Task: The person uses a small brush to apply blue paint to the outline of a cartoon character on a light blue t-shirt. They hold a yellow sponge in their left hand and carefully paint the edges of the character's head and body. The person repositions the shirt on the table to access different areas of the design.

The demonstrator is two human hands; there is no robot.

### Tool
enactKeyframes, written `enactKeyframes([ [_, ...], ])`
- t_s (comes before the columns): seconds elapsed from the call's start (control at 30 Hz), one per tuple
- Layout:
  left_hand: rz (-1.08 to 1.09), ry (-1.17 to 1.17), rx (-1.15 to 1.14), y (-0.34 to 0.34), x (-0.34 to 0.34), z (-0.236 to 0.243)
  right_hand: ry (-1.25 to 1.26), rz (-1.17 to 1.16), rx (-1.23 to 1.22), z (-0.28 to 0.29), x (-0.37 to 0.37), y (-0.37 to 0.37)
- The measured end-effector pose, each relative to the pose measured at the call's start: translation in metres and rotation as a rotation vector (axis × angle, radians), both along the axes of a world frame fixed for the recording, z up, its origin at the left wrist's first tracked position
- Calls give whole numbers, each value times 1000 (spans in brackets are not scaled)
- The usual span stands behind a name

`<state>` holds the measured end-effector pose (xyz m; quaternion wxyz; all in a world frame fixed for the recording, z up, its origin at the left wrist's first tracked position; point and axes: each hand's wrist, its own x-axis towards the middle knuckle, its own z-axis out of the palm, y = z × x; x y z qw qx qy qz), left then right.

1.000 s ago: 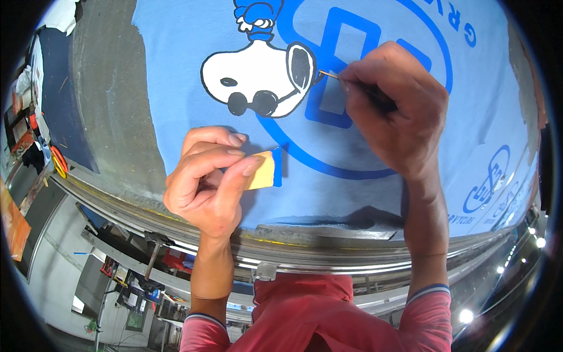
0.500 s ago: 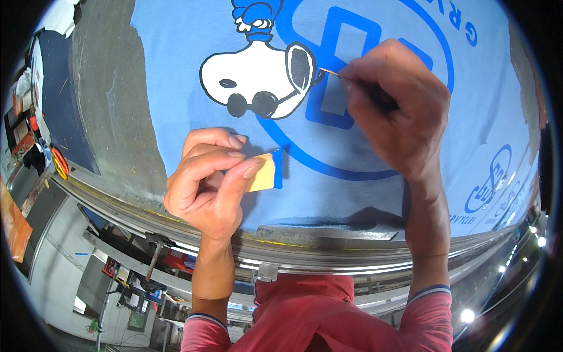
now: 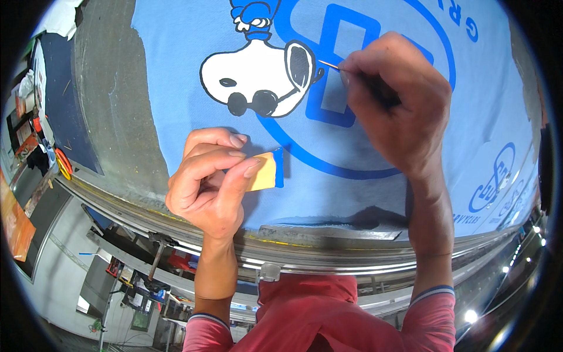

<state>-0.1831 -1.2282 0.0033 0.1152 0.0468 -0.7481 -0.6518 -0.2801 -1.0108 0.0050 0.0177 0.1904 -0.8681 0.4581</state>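
Light blue fabric (image 3: pixel 176 76) lies spread on a long table, printed with a white cartoon dog head (image 3: pixel 246 70) and a darker blue ring-shaped design (image 3: pixel 328 167). Between the thumb and fingers of my left hand (image 3: pixel 211 182) is a small yellow card (image 3: pixel 261 173) with blue paint along its right edge, held just over the cloth below the dog's sunglasses. My right hand (image 3: pixel 404 105) pinches a thin pointed stick (image 3: pixel 331 65). Its tip is beside the dog's black ear, over the blue print; whether it touches the cloth I cannot tell.
A grey table surface (image 3: pixel 111 88) borders the fabric on the left. Metal rails (image 3: pixel 328 258) run along the table's near edge. Orange-handled scissors (image 3: pixel 63 163) lie at the left, close to a dark blue panel (image 3: pixel 70 111). A smaller logo (image 3: pixel 492 185) is printed at the right.
The stick's tip has moved slightly up, away from the small black mark beside the ear, and my right hand has risen with it. My left hand stays nearly still with the card.
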Motion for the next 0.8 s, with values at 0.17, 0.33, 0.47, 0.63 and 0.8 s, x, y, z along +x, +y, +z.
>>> enactKeyframes([
  [0.17, 12, -39, 10, 1, 1, 3, 34, 23, 9, -1, 0, 1],
  [0.33, 2, -13, -1, 0, 0, 1, 34, 61, 11, 0, -1, 2],
  [0.47, 4, -18, -4, 0, 0, 1, 38, 60, 1, 0, 0, 2],
  [0.63, -1, -8, -10, 0, 0, 1, 61, 86, 23, 0, -1, 4],
  [0.8, -6, -3, -18, -1, 0, 0, 66, 65, -2, 0, -1, 3],
])
